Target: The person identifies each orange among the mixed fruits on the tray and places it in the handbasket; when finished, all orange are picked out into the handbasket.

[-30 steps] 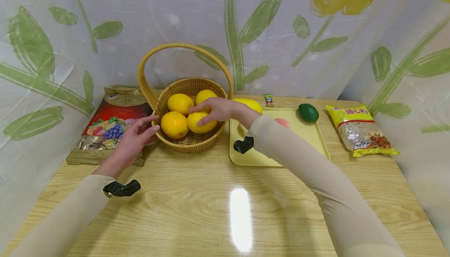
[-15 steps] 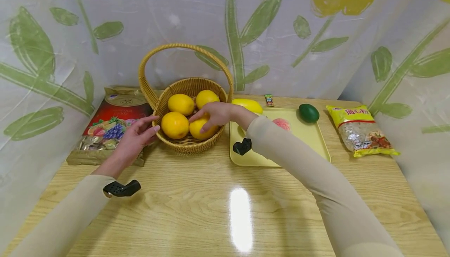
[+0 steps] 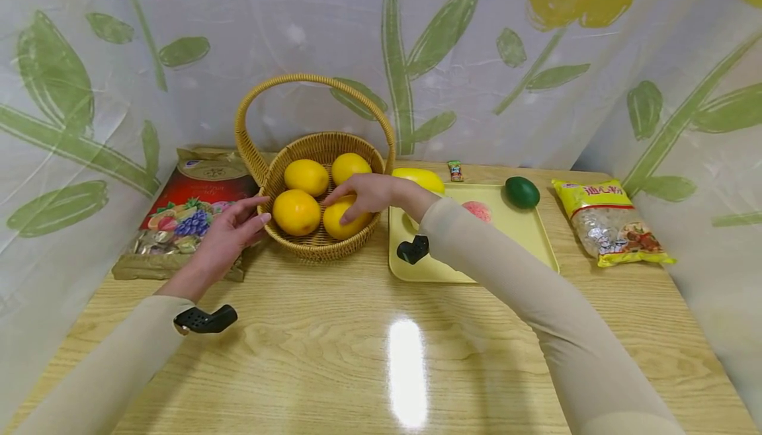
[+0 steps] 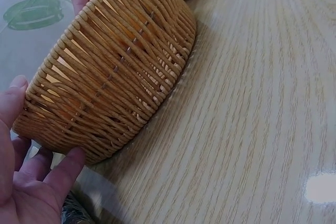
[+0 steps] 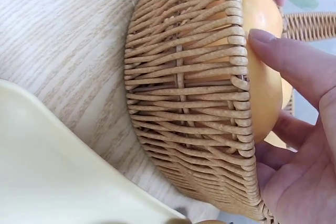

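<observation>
A wicker basket (image 3: pixel 321 250) with a tall arched handle holds several round yellow-orange fruits. My right hand (image 3: pixel 372 194) reaches over the basket's right rim and holds the front right fruit (image 3: pixel 343 222), thumb on its near side and fingers beyond. In the right wrist view, this fruit (image 5: pixel 265 87) sits just inside the wicker rim, partly hidden by the wall. My left hand (image 3: pixel 235 227) touches the basket's left side from outside, its fingertips against the wicker (image 4: pixel 113 72). Beside it lie the front left fruit (image 3: pixel 296 212) and, behind, two more, one of them a back left fruit (image 3: pixel 306 178).
Right of the basket, a pale yellow tray (image 3: pixel 428 270) bears a yellow fruit (image 3: pixel 419 178), a pink fruit (image 3: pixel 477 210) and a dark green fruit (image 3: pixel 522 192). A small packet (image 3: pixel 455 170) lies behind it. Bags stand at left (image 3: pixel 193 207) and right (image 3: pixel 607 220).
My right hand and the front right fruit have shifted slightly right and down, away from the front left fruit. My left hand stays at the basket's side.
</observation>
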Demonstrator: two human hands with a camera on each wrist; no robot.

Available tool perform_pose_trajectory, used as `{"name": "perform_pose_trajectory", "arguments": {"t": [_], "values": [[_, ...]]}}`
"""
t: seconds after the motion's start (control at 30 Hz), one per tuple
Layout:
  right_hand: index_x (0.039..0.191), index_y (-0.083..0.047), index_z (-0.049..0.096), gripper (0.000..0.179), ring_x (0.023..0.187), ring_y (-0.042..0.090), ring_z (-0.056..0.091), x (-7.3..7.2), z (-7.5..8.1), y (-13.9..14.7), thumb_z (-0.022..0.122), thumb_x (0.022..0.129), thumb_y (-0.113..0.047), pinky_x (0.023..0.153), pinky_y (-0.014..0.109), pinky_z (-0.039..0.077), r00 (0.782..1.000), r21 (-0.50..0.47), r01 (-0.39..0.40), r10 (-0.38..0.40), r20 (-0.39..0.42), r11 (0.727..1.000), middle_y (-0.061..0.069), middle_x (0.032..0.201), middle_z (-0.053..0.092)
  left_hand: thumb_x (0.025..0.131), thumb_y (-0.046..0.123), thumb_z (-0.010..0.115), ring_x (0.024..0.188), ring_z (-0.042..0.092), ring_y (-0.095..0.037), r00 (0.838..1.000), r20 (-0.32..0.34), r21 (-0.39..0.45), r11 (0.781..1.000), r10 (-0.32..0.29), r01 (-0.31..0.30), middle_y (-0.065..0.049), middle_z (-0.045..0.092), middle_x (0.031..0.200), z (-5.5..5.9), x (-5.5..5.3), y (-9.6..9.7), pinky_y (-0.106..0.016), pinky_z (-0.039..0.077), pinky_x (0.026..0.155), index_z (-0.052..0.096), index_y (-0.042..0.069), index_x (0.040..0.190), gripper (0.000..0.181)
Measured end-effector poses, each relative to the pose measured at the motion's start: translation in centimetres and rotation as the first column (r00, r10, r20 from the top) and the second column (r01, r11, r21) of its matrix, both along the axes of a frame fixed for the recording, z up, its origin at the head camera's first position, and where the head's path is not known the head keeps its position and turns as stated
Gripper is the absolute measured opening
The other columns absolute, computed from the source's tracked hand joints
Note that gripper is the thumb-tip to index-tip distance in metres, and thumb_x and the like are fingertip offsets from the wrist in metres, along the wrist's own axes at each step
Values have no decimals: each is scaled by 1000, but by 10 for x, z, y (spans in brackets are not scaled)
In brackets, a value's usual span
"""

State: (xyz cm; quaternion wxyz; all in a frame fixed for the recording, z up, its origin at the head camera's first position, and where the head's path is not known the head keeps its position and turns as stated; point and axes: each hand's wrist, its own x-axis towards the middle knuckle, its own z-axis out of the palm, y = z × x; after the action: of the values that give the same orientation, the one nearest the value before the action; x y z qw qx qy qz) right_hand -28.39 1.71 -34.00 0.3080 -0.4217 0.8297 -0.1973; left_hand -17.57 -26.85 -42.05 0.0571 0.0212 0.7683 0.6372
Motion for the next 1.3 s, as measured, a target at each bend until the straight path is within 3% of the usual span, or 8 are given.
{"name": "perform_pose_trajectory", "arguments": {"t": [0.3,0.5,0.7,0.93,1.0,1.13,1.3], "values": [[141,-15,55,52,136,17,40,14,4,12,70,92,-22,113,31,29,993,-75,-11,2,-120,997,-2,144,51,100,34,55,115,53,1,1000,4,-11,1000,-3,3,-19,35,152,0,-1,1,-26,49,92,38,7,149,58],[143,-12,52,55,137,21,39,41,1,39,70,92,-22,113,34,29,969,-214,114,-156,-193,970,6,147,47,100,35,55,117,52,-1,1000,12,-21,1000,-10,10,-17,34,153,1,-3,2,-26,49,93,37,8,150,59],[143,-11,51,54,137,20,40,76,-10,72,69,93,-24,109,35,38,954,-369,266,-297,-31,891,6,147,47,100,35,55,118,51,-2,1000,20,-24,1000,-7,8,-18,33,154,1,-3,1,-25,49,92,36,8,150,60],[144,-9,49,55,136,18,42,115,-23,109,69,93,-20,110,37,37,916,-466,402,-350,197,788,2,147,47,100,37,54,122,48,-5,1000,27,-45,999,-4,5,-17,32,154,0,-1,2,-27,48,94,35,8,151,61],[144,-9,49,55,137,20,41,124,-26,120,69,93,-18,111,37,36,893,-494,450,-361,270,744,3,147,47,100,37,54,124,47,-8,1000,27,-52,999,-1,3,-16,32,155,0,-1,2,-26,48,94,35,9,151,61],[145,-10,48,56,138,26,41,136,-32,141,68,94,-19,111,37,36,823,-498,566,-414,390,657,3,148,45,100,38,54,127,46,-11,1000,26,-53,999,2,-1,-16,32,155,1,1,2,-27,48,94,35,9,151,62],[146,-12,47,57,137,32,40,146,-42,164,69,94,-22,108,38,38,753,-465,657,-496,432,594,10,150,42,100,38,55,121,49,-5,1000,23,-54,998,16,-14,-16,32,155,0,1,1,-26,48,93,36,9,151,61]]}}
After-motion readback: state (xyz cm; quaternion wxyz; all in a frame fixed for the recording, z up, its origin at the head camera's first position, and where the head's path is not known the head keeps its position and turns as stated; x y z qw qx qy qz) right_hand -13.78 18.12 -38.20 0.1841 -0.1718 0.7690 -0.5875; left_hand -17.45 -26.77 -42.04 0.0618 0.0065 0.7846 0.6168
